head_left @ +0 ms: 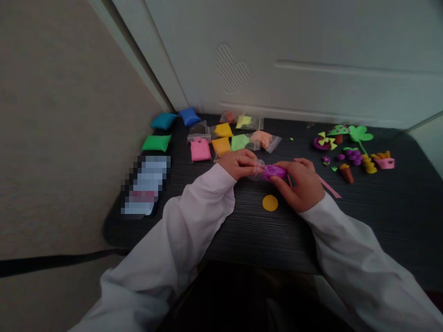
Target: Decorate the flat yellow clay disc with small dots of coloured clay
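Left hand (238, 163) pinches the purple clay bag (274, 172) by its clear end, right hand (300, 185) grips the full end, seemingly for steadiness, over the black table (242, 235); yellow disc (270, 203) flat just nearer, clay grapes (353, 157) right, apparently kept safe.

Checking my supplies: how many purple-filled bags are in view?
1: the purple-filled bag, held between the left hand and right hand. Others may be hidden.

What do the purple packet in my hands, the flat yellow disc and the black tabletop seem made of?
Purple packet: glossy clear plastic, judging by its transparent end; perhaps clay inside. Flat yellow disc: matte, possibly clay; no shine shows. Black tabletop: perhaps matte laminate, given fine grain lines.
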### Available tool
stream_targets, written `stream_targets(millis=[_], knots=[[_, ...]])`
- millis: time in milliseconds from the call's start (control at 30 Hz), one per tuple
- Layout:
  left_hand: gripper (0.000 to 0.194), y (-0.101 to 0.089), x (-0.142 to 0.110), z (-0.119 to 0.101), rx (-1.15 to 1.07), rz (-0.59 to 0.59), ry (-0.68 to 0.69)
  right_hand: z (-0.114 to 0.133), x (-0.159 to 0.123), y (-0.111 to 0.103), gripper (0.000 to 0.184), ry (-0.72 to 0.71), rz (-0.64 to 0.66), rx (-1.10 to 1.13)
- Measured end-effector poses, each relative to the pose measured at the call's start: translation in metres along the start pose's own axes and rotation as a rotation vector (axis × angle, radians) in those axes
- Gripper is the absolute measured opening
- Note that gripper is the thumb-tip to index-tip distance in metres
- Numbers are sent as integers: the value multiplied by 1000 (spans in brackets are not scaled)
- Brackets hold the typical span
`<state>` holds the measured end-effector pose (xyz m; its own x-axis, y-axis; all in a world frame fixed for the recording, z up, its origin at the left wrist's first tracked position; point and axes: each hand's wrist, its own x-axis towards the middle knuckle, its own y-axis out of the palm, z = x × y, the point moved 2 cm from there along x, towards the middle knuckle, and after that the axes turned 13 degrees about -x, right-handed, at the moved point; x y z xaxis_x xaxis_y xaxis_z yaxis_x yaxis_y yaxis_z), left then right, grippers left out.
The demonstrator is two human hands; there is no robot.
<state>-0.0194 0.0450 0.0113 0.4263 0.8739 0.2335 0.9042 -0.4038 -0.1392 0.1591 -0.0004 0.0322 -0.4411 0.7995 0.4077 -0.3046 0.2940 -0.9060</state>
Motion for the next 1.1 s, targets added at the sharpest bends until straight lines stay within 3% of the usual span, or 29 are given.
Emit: stream_targets(millis=[167,300,500,600,733,900,1000,1100], knots=[[22,0,-1,-5,5,-24,52,-1,1,1,28,38,-47,-12],[25,3,-3,-10,-79,-113,19,-3,3,-3,28,114,15,154],[20,0,-9,-15,-116,-194,80,-1,3,-8,27,305,119,531],[16,-1,-10,-17,-184,-151,160,0,3,-2,30,455,141,851],[13,2,-8,-18,-164,-90,141,-1,4,7,27,619,178,1252],[13,1,-6,-11,-235,-174,105,-2,5,12,23,642,221,1439],[23,8,-7,-6,-458,-244,68,-1,4,14,24,623,224,1483],[66,24,-8,-3,-699,-186,-39,1,5,13,28,649,191,1544]])
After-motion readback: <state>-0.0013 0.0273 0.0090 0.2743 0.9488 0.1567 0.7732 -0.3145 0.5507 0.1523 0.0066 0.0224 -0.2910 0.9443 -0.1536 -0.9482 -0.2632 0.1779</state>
